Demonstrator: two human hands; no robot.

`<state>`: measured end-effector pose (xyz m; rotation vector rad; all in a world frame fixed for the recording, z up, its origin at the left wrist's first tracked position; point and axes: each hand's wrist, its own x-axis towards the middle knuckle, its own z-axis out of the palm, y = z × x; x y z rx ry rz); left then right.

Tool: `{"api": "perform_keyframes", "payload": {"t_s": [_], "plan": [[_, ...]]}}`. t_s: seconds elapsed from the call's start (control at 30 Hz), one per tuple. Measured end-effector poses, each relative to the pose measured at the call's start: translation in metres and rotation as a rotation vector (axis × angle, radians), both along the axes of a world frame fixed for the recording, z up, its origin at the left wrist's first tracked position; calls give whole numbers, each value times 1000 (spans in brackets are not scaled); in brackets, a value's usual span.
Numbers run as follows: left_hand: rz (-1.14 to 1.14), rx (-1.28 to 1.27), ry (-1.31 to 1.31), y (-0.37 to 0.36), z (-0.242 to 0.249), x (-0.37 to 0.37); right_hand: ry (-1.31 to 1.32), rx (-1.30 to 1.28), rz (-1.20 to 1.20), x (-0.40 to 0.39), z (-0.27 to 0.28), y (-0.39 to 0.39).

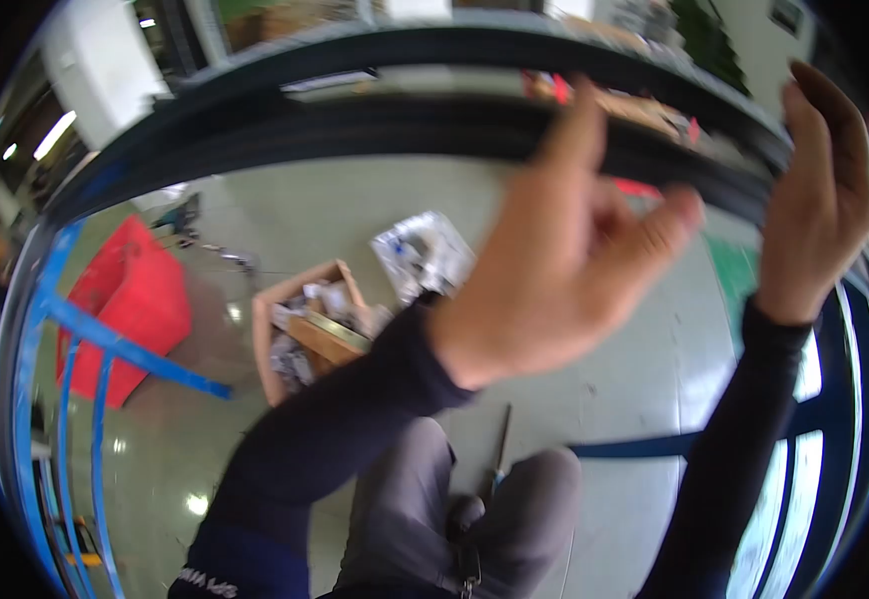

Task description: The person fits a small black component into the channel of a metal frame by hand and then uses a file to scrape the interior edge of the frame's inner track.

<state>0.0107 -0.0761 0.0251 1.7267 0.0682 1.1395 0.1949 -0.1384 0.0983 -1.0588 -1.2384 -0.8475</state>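
Note:
My left hand [559,265], smeared by motion, is raised in the middle of the view, with one finger pointing up and the thumb held apart from it. That finger overlaps a long black frame bar [355,130] that crosses the view from left to right. Over on the right, my right hand [819,195] is lifted near the bar's right end, fingers upward and slightly bent. Nothing shows between the fingers of either hand.
Blue metal racks [135,347] stand on the left, with a red bin [160,299] behind. On the floor lie an open box [267,349] of scraps, a silvery sheet or tray [395,250] with small items, and a thin dark rod [504,439]. Another blue bar [634,447] runs at right.

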Motion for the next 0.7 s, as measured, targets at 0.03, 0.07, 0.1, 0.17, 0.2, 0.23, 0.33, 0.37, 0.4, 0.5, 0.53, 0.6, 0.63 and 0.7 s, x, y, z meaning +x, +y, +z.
{"api": "perform_keyframes", "payload": {"t_s": [0.03, 0.07, 0.1, 0.17, 0.2, 0.23, 0.33, 0.37, 0.4, 0.5, 0.53, 0.6, 0.63, 0.7], "plan": [[28, 32, 9, -1, 2, -4, -48, -16, -71, 8, 18, 5], [92, 85, 99, -2, 6, -13, -97, -91, -127, 11, 30, 16], [148, 126, 184, -4, 10, -23, -151, -169, -198, 16, 42, 27], [176, 297, 217, -9, 15, -46, -153, -607, -302, 34, 45, 34], [239, 448, 112, -12, 11, -57, -43, -699, -292, 15, 51, 27], [249, 501, 124, -13, 12, -70, 65, -794, -284, -4, 57, 18], [359, 577, 248, -15, 46, -143, 63, -768, -334, -9, 57, 12], [494, 631, 245, -6, 56, -165, 58, -770, -341, -10, 58, 11], [610, 409, 185, 4, 54, -183, 60, -758, -348, -11, 57, 11], [977, 493, 123, 59, 96, -242, 76, -770, -382, -15, 60, 10], [1030, 553, 286, 75, 105, -265, 73, -774, -382, -15, 59, 10], [922, 493, 434, 99, 111, -289, 68, -787, -402, -15, 60, 8], [852, 448, 478, 105, 114, -292, 62, -775, -398, -14, 59, 8], [814, 385, 500, 110, 118, -289, 47, -761, -392, -12, 57, 9]]}}
